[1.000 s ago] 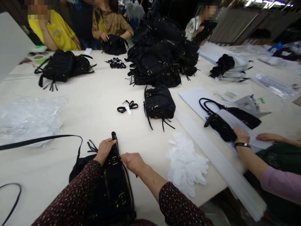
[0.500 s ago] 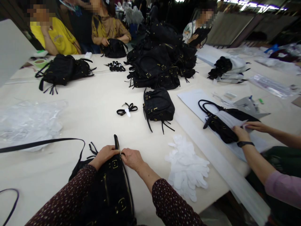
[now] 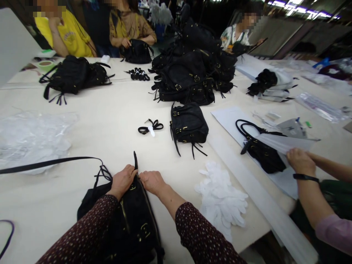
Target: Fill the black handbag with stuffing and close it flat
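A black handbag [image 3: 132, 223] with gold buckles and a zip lies on the table right in front of me. My left hand [image 3: 123, 181] is closed on the far end of the bag, by its upright strap tab [image 3: 135, 160]. Close beside it, my right hand [image 3: 153, 182] pinches the bag's far end near the zipper edge; its fingertips are partly hidden, so what exactly they pinch is unclear. A long black strap [image 3: 55, 164] runs left from near the bag across the table.
White tissue pieces [image 3: 220, 198] lie to my right. Ahead are a small black bag [image 3: 189, 124], a bundled strap [image 3: 150, 127] and a heap of black bags [image 3: 184, 73]. Clear plastic [image 3: 33, 139] is at left. A co-worker's hands [image 3: 301, 161] handle paper over another bag [image 3: 264, 152].
My hands stay at the bag's far end, with the left wrist a little more raised. The co-worker at right has pulled the white paper out toward the right.
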`<state>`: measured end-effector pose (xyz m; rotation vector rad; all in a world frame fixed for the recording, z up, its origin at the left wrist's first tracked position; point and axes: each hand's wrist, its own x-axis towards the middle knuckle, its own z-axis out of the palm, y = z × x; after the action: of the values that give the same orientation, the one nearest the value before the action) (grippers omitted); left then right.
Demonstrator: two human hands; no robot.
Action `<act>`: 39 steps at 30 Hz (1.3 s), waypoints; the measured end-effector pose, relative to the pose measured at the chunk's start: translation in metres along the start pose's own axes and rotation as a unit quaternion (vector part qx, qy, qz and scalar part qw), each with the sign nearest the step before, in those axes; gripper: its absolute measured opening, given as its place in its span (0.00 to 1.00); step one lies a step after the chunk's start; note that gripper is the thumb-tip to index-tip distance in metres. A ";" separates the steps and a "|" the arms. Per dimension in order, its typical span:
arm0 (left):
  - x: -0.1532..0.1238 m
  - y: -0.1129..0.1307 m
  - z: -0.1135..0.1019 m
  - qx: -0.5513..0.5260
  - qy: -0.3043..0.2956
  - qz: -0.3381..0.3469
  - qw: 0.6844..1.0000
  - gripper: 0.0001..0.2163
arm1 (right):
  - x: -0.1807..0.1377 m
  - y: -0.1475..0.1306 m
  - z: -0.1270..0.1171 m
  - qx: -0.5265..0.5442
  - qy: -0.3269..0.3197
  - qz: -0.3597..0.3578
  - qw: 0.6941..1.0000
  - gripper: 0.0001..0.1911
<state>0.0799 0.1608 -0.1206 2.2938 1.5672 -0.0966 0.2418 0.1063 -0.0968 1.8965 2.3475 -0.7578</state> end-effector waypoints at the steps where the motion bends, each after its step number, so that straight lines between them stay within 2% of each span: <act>1: 0.000 0.000 0.000 0.005 0.003 0.000 1.000 0.16 | -0.006 0.000 0.002 -0.005 -0.003 -0.007 1.000 0.14; 5: -0.001 0.001 0.002 0.017 0.013 -0.004 1.000 0.17 | -0.042 0.006 0.020 -0.019 -0.003 -0.041 0.999 0.14; 7: -0.002 0.002 0.002 0.021 0.015 -0.008 1.000 0.17 | -0.055 0.009 0.028 -0.007 0.013 -0.026 1.000 0.15; 10: -0.004 0.005 -0.002 0.027 0.013 -0.013 0.999 0.17 | -0.057 0.010 0.031 0.034 0.017 0.011 0.999 0.15; 14: -0.010 0.006 -0.019 0.038 -0.007 0.005 0.999 0.18 | -0.057 0.013 0.025 0.105 0.014 0.038 0.994 0.14; 16: -0.020 0.005 -0.032 0.040 0.017 0.024 0.999 0.19 | -0.070 0.017 0.025 0.129 0.030 0.046 0.990 0.16; 18: -0.041 0.004 -0.041 0.020 0.050 0.058 0.997 0.20 | -0.093 0.020 0.027 0.158 0.051 0.055 0.985 0.17; 20: -0.075 0.005 -0.043 -0.024 0.049 0.103 0.993 0.18 | -0.123 0.022 0.033 0.194 0.056 0.054 0.978 0.16; 22: -0.119 0.010 -0.035 -0.062 0.014 0.147 0.987 0.16 | -0.155 0.019 0.041 0.230 0.035 0.041 0.972 0.14; 25: -0.185 0.018 -0.010 -0.068 -0.043 0.224 0.971 0.17 | -0.196 0.009 0.057 0.271 -0.006 0.060 0.961 0.12; 28: -0.227 0.019 0.018 -0.009 -0.070 0.301 0.951 0.23 | -0.222 -0.003 0.079 0.364 -0.022 0.125 0.922 0.12; 30: -0.239 0.012 0.031 0.036 -0.056 0.315 0.947 0.24 | -0.230 -0.010 0.095 0.486 -0.033 0.151 0.860 0.13; 32: -0.244 0.001 0.039 0.060 -0.039 0.307 0.949 0.23 | -0.233 -0.016 0.110 0.602 -0.044 0.165 0.780 0.14; 34: -0.245 -0.011 0.042 0.057 -0.031 0.295 0.953 0.21 | -0.233 -0.021 0.121 0.664 -0.049 0.170 0.727 0.17; 36: -0.246 -0.018 0.043 0.041 -0.024 0.276 0.960 0.20 | -0.231 -0.027 0.129 0.673 -0.050 0.158 0.721 0.22; 39: -0.250 -0.021 0.040 0.012 -0.002 0.246 0.969 0.19 | -0.225 -0.039 0.137 0.653 -0.057 0.110 0.747 0.31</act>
<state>-0.0292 -0.0681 -0.0998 2.6240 0.9549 0.0080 0.2254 -0.1568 -0.1317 2.1336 1.3440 -2.8264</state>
